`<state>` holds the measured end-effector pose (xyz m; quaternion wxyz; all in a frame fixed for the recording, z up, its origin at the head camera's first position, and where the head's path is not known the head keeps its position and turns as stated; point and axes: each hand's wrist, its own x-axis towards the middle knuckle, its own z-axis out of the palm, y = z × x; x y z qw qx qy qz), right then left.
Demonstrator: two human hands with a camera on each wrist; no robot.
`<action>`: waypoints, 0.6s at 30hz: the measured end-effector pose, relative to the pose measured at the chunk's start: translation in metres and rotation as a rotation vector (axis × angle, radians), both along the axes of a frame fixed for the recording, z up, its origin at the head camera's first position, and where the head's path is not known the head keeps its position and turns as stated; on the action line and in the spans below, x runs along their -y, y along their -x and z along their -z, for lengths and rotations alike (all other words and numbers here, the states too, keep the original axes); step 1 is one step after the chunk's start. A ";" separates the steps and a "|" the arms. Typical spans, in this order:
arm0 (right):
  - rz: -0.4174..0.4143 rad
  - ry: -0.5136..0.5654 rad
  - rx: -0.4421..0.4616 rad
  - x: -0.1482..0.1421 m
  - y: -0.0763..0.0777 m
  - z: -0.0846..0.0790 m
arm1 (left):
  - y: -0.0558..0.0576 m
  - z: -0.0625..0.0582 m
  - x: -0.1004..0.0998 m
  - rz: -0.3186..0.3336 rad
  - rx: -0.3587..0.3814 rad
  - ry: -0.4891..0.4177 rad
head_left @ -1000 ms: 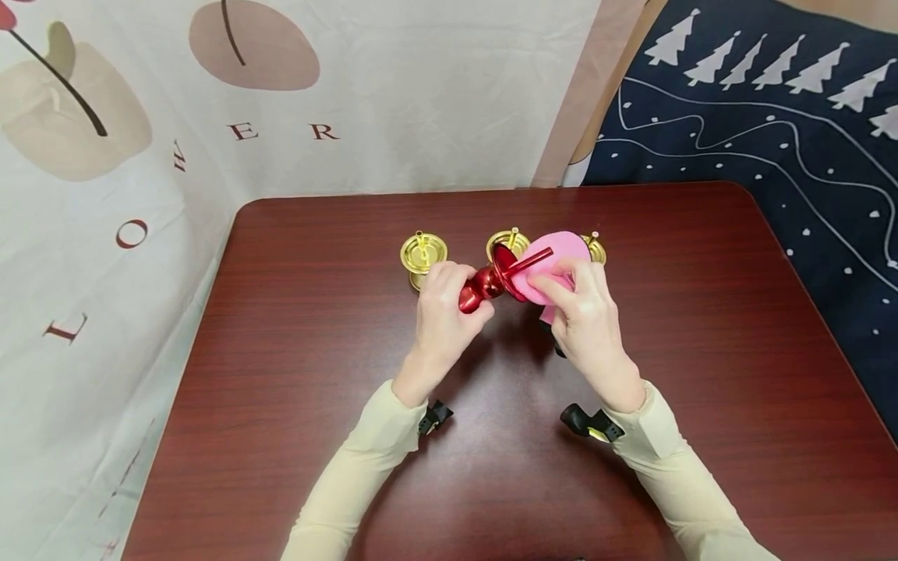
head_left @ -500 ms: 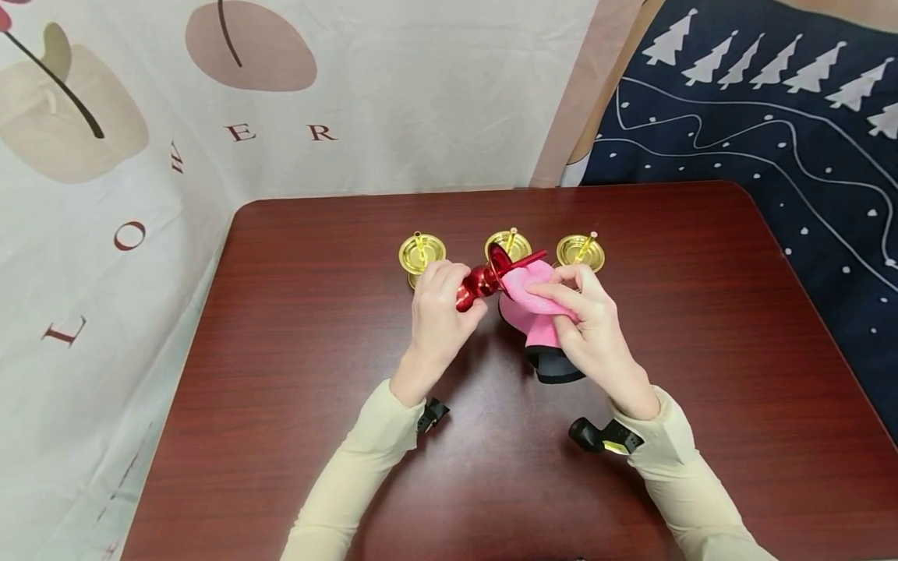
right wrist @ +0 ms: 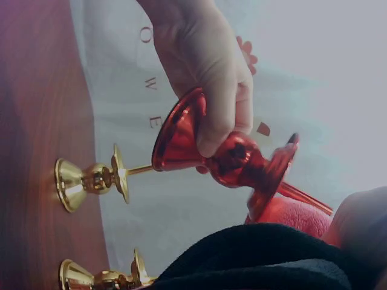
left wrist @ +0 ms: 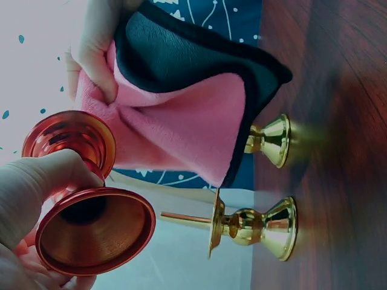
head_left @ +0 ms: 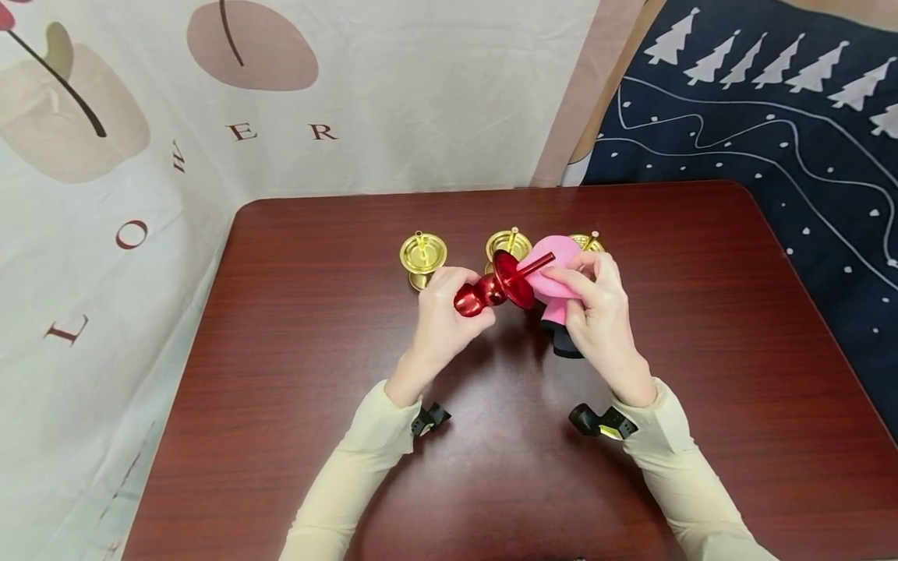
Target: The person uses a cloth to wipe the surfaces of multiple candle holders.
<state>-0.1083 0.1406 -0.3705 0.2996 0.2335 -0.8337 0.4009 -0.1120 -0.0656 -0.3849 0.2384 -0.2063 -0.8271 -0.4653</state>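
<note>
My left hand (head_left: 445,312) grips a shiny red candlestick (head_left: 491,290) by its base and stem, tilted in the air so its dish and spike point right. The left wrist view looks into the hollow base of the candlestick (left wrist: 91,238). In my right hand (head_left: 599,319) a pink cloth (head_left: 561,248) with a black border and dark underside is pinched, part of it hanging below the fingers. The cloth lies right at the red dish (right wrist: 269,181) and behind the spike. Its dark side (right wrist: 242,257) fills the bottom of the right wrist view.
Behind the hands, three gold candlesticks stand upright in a row on the dark red-brown table (head_left: 316,351): a left one (head_left: 423,253), a middle one (head_left: 508,243) and a right one (head_left: 589,241), partly covered by the cloth. Printed fabric (head_left: 421,93) hangs beyond the table.
My right hand drew the cloth down off the dish, then brought it back up beside the spike. The red candlestick turned slightly, showing more of its dish. The gold candlesticks stayed put.
</note>
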 end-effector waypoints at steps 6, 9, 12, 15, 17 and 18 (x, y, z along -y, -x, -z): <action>-0.020 -0.035 -0.003 0.002 0.000 0.004 | 0.000 -0.003 0.000 -0.006 0.021 0.012; -0.037 -0.061 0.020 0.001 -0.005 0.003 | 0.001 -0.003 0.000 -0.021 0.024 0.056; -0.085 -0.069 0.070 -0.001 -0.010 -0.001 | 0.002 -0.003 0.000 -0.046 0.005 0.121; -0.103 -0.038 0.133 -0.002 -0.015 -0.006 | 0.003 -0.003 0.000 -0.072 -0.025 0.185; -0.097 0.019 0.173 -0.002 -0.017 -0.009 | 0.003 -0.003 0.001 -0.092 -0.047 0.221; -0.090 0.045 0.187 -0.002 -0.018 -0.010 | 0.003 -0.003 0.001 -0.100 -0.058 0.233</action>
